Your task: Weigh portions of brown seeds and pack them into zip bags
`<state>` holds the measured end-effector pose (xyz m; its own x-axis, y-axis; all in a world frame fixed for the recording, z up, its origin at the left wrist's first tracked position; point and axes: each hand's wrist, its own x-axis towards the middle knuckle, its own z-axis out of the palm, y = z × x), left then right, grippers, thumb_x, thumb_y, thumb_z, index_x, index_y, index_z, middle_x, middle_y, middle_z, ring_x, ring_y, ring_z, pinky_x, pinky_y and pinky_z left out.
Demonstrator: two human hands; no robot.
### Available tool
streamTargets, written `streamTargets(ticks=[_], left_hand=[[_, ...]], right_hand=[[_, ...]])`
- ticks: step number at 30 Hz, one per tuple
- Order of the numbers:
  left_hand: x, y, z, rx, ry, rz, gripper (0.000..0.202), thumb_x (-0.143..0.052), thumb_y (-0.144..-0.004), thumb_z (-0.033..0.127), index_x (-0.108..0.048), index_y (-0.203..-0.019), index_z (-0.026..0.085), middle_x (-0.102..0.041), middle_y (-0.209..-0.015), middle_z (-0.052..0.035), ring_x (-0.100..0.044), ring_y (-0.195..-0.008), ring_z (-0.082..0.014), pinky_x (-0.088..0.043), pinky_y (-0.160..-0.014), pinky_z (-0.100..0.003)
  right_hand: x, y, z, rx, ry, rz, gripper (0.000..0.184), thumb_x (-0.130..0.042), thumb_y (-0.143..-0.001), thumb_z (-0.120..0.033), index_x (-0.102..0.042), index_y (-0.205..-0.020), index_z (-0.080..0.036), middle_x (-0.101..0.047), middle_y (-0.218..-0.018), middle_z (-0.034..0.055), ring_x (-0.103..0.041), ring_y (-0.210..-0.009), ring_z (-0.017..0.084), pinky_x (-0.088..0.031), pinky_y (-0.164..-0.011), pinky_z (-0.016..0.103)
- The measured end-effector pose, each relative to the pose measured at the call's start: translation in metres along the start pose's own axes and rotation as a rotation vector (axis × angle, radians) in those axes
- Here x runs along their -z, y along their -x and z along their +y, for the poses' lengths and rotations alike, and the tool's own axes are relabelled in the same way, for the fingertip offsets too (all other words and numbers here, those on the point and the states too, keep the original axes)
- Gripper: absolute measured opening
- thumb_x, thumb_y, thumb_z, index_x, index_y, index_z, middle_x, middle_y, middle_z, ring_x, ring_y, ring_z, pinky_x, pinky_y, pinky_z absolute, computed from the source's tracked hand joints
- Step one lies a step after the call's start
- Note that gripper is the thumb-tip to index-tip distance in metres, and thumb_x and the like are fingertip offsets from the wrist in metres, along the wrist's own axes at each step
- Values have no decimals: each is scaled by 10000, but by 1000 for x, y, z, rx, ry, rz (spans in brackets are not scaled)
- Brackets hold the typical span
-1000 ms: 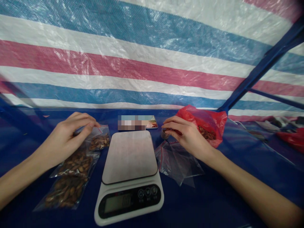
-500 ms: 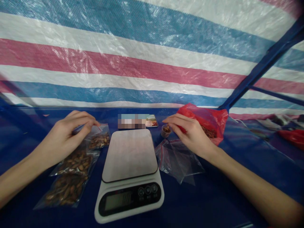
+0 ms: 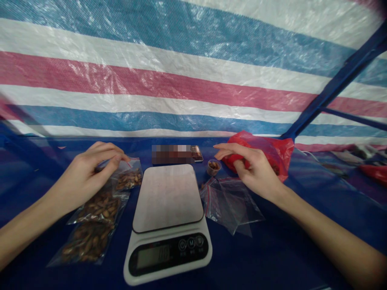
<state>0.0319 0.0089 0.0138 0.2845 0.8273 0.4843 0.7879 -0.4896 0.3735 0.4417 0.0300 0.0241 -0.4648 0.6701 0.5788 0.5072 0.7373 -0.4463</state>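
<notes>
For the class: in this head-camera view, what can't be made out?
All in the head view:
- The display of the digital kitchen scale: digits too dim and blurred to read.
- The pixelated patch behind the scale: blurring hides what it is.
- The red plastic bag: contents largely hidden by the right hand.
- The small cup: contents too small to identify.

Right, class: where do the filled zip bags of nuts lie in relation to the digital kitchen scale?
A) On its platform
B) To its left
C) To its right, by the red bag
B: the zip bags of nuts lie on the left side of the digital kitchen scale, below the left hand.
</notes>
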Motion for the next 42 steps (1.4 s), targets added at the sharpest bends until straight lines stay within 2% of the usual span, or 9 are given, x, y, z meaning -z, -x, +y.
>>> streamTargets(ticks=[5,8,12,17,22,31,36,39,42], left_hand=[[0,0,1,1,9,-4,330,-493,-1003,402,-743,-899,214,-740,-1001,-51,-632,-1017,-254,-462,-945,-396],[-1,-1,-1,-7,7,-1,334,-488,-1009,406,-745,-908,219,-744,-1013,-45,-634,-1025,-252,-461,-947,-390],[-2,0,-5,-22,4,9,326,-491,-1014,406,-749,-927,226,-750,-1013,-36,-638,-1021,-246,-463,-935,-377],[-4,0,-8,-38,0,7,303,-496,-1016,390,-745,-942,234,-745,-1035,-32,-634,-1047,-242,-456,-955,-374],[-3,1,-7,-42,3,11,304,-498,-1015,397,-746,-929,243,-740,-1012,-27,-638,-1024,-239,-457,-945,-375],[-3,-1,-5,-46,10,19,307,-509,-1008,407,-742,-897,241,-741,-999,-30,-641,-1001,-235,-463,-922,-370],[-3,-1,-5,-45,1,14,310,-503,-1009,413,-747,-910,250,-743,-988,-25,-640,-995,-235,-468,-918,-370],[-3,0,-6,-39,-3,6,309,-506,-1006,417,-754,-918,255,-749,-996,-25,-642,-996,-240,-470,-917,-377],[-4,0,-6,-46,-5,14,306,-511,-999,421,-759,-919,259,-754,-995,-26,-644,-1001,-245,-471,-920,-382]], right_hand=[[-2,4,5,-20,-12,-156,749,-396,-778,84,-624,-1413,-241,-800,-1100,1,-762,-1061,183,-581,-976,312],[-3,6,5,1,3,-130,719,-404,-809,83,-632,-1405,-248,-788,-1124,11,-744,-1076,194,-570,-974,332],[-6,6,-5,126,3,-45,480,-479,-907,33,-717,-1235,-223,-751,-1069,47,-700,-1015,214,-559,-895,362],[-20,7,-19,164,212,-194,178,-642,-1006,-179,-780,-1114,-208,-692,-1118,103,-624,-1034,261,-533,-888,425],[-34,9,-22,133,314,-267,175,-652,-1024,-264,-788,-1105,-191,-659,-1287,129,-571,-1206,311,-526,-983,487],[-43,9,-19,171,298,-262,154,-627,-1017,-146,-768,-967,-183,-684,-1287,103,-570,-1218,300,-506,-990,471],[-33,5,-16,176,252,-101,106,-663,-998,-145,-756,-973,-189,-711,-1207,97,-602,-1154,279,-503,-966,451],[-18,0,-9,117,230,99,74,-693,-985,-160,-752,-967,-201,-718,-1137,90,-628,-1092,257,-496,-969,444],[-6,-1,2,29,170,161,75,-726,-954,-142,-754,-938,-209,-735,-1045,66,-656,-1023,241,-499,-956,430]])
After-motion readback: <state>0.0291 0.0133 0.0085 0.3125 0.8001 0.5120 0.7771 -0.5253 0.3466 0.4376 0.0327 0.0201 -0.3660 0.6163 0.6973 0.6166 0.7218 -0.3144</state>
